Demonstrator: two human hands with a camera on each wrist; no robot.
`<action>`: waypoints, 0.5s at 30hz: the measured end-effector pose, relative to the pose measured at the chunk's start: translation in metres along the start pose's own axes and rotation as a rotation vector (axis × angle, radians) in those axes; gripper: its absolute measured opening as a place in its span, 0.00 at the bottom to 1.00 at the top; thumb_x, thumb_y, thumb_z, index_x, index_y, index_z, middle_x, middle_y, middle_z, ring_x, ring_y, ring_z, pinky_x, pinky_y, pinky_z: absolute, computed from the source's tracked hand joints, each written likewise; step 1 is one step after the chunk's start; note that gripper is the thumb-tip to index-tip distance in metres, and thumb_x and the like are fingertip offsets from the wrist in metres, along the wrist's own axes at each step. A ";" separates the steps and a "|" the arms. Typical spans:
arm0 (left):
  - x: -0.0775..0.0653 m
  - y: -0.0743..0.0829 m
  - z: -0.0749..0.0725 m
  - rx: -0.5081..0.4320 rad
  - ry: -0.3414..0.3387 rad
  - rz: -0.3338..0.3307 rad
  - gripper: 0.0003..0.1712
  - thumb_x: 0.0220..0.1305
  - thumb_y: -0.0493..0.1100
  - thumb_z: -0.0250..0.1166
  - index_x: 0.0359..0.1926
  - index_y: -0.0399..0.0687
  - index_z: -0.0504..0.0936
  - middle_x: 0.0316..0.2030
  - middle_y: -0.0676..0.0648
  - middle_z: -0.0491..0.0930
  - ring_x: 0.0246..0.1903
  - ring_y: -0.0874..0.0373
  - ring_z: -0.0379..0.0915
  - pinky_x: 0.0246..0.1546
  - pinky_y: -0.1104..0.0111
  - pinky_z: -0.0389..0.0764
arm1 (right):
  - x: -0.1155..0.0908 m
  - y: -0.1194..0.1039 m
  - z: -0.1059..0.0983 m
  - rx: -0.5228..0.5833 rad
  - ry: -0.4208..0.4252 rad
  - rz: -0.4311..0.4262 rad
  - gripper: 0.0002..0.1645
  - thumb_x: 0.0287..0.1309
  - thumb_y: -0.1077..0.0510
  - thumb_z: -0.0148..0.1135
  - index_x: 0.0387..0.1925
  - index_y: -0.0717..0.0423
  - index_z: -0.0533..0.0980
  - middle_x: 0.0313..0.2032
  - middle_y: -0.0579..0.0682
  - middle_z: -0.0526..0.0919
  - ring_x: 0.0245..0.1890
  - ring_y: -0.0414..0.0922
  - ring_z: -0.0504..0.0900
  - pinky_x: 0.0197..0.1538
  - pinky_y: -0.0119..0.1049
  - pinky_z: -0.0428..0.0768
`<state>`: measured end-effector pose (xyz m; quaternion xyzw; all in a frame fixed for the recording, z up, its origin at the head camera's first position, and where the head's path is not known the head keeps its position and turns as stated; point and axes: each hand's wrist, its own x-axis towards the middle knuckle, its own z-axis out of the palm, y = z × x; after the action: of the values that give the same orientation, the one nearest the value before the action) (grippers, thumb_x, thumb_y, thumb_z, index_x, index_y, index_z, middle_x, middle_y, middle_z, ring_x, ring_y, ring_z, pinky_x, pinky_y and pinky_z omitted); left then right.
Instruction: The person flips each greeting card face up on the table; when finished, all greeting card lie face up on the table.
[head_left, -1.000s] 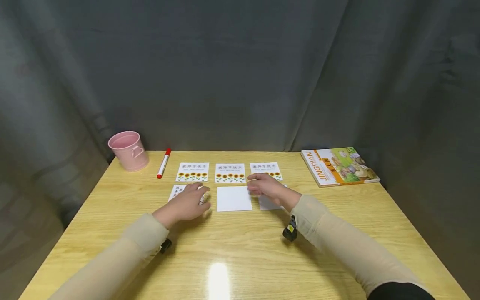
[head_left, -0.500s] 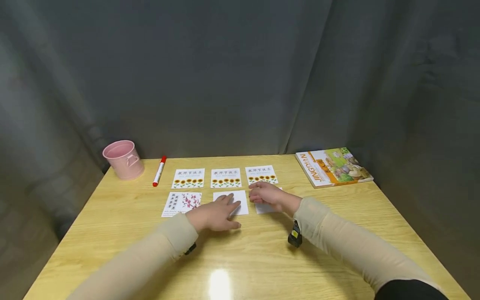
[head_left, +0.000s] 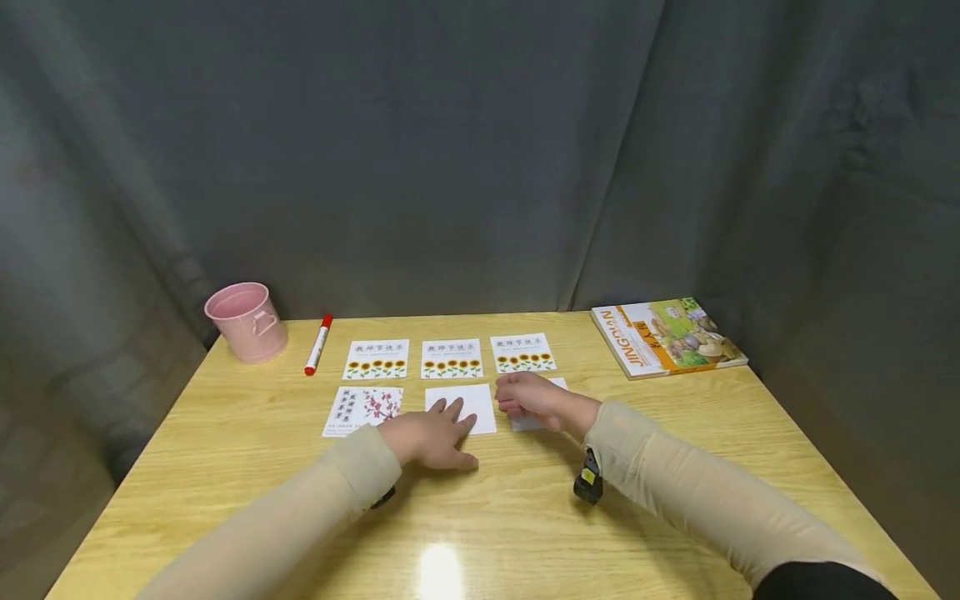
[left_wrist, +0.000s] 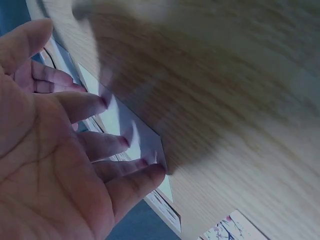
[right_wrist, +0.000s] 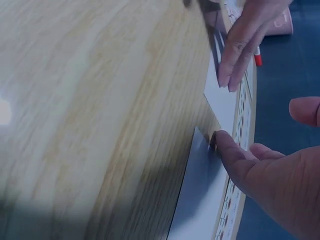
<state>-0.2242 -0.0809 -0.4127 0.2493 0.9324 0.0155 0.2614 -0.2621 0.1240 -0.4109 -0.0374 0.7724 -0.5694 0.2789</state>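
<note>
Fingers spread, my left hand (head_left: pixel 429 437) reaches over the middle blank white card (head_left: pixel 471 396); its fingertips rest at the card in the left wrist view. My right hand (head_left: pixel 542 400) lies over another blank card (head_left: pixel 527 423), partly hiding it. In the right wrist view its thumb stands apart, and a fingertip (right_wrist: pixel 220 136) touches near that card's corner. To the left is a card with plum blossoms and writing (head_left: pixel 363 408). Behind are three sunflower cards, the left (head_left: pixel 377 358), the middle (head_left: pixel 451 358) and the right (head_left: pixel 523 352).
A pink bucket (head_left: pixel 251 327) and a red-capped marker (head_left: pixel 318 344) stand and lie at the back left of the wooden table (head_left: pixel 480 525). At the back right lies a book (head_left: pixel 667 336). A grey curtain (head_left: pixel 465 158) hangs behind the table.
My left hand has moved right, from the plum blossom card onto the middle blank card. My right hand has stayed about the right blank card. The head view has shifted slightly.
</note>
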 end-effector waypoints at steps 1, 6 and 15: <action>0.000 0.000 0.000 0.002 0.000 -0.002 0.46 0.72 0.70 0.56 0.81 0.54 0.59 0.81 0.42 0.48 0.79 0.41 0.43 0.73 0.47 0.58 | 0.000 0.000 0.000 0.004 -0.002 0.008 0.34 0.73 0.62 0.48 0.73 0.77 0.57 0.63 0.68 0.73 0.61 0.58 0.76 0.65 0.47 0.75; 0.002 -0.002 -0.002 -0.028 0.003 0.004 0.45 0.73 0.69 0.55 0.81 0.53 0.59 0.81 0.41 0.47 0.79 0.40 0.42 0.74 0.45 0.56 | 0.001 -0.005 0.005 0.000 -0.023 0.024 0.31 0.71 0.62 0.51 0.70 0.74 0.62 0.36 0.50 0.76 0.37 0.42 0.75 0.48 0.36 0.78; -0.003 -0.004 -0.001 -0.112 0.040 0.040 0.44 0.74 0.65 0.57 0.80 0.46 0.60 0.80 0.35 0.48 0.78 0.35 0.42 0.74 0.44 0.54 | 0.007 -0.005 0.007 0.026 0.010 0.028 0.26 0.69 0.65 0.55 0.65 0.74 0.67 0.32 0.48 0.77 0.31 0.40 0.74 0.40 0.32 0.77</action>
<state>-0.2237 -0.0858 -0.4111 0.2526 0.9299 0.0776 0.2558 -0.2661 0.1139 -0.4107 -0.0200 0.7668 -0.5754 0.2836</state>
